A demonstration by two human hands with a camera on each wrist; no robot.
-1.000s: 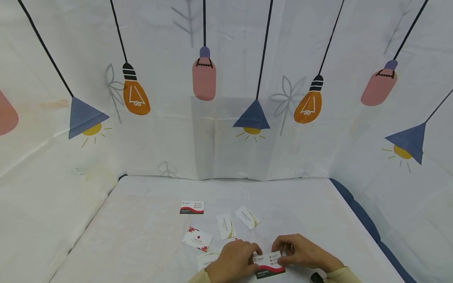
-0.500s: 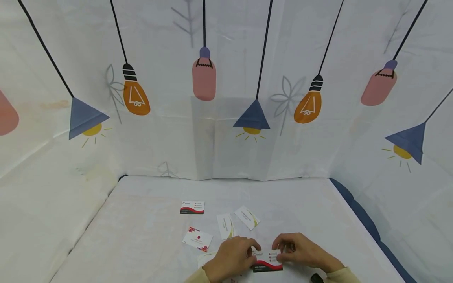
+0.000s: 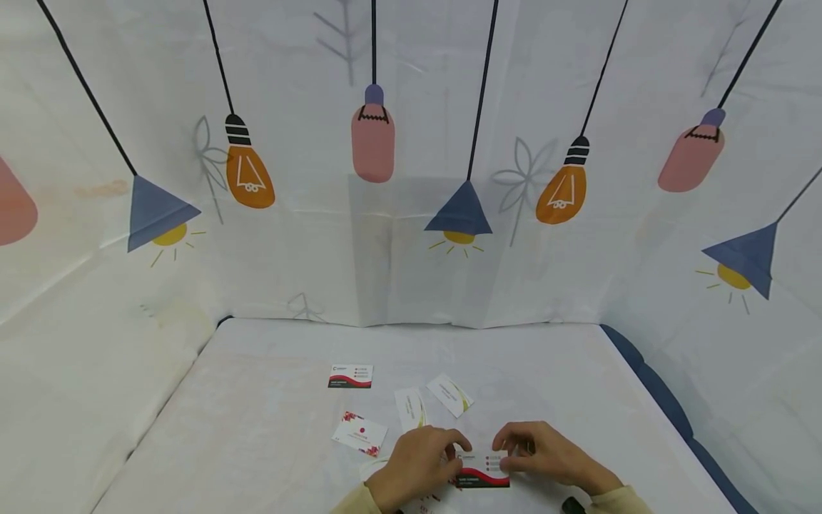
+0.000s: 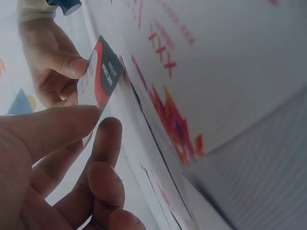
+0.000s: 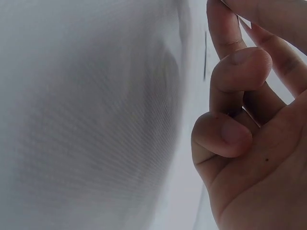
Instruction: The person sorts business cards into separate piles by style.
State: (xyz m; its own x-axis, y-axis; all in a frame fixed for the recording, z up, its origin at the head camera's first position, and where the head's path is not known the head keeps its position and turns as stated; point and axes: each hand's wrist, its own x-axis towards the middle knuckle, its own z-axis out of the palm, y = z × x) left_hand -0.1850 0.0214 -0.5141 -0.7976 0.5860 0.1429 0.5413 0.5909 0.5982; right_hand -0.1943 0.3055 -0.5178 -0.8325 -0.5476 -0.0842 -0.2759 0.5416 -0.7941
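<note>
A white business card [image 3: 483, 472] with a red wave and a dark band is held up between both hands. My left hand [image 3: 417, 460] pinches its left end between thumb and fingers. The right hand [image 3: 546, 455] pinches the opposite end. In the left wrist view the card [image 4: 103, 72] stands tilted above the table, its printed name side showing. A card with red and orange leaf print [image 4: 225, 81] lies close below the left hand. Curled fingers of the right hand [image 5: 244, 105] fill the right wrist view's right side, the held card mostly hidden there.
Beyond the hands lie a second red-wave card [image 3: 350, 376], a red floral card [image 3: 359, 433] and two white cards with yellow-green curves, one upright [image 3: 409, 408] and one slanted [image 3: 449, 395]. The white table [image 3: 257, 428] meets lamp-printed cloth walls [image 3: 289, 264].
Both hands keep their pinch on the business card. It has risen slightly in the head view, shifted a little left and levelled from a slant. The other visible cards lie as before.
</note>
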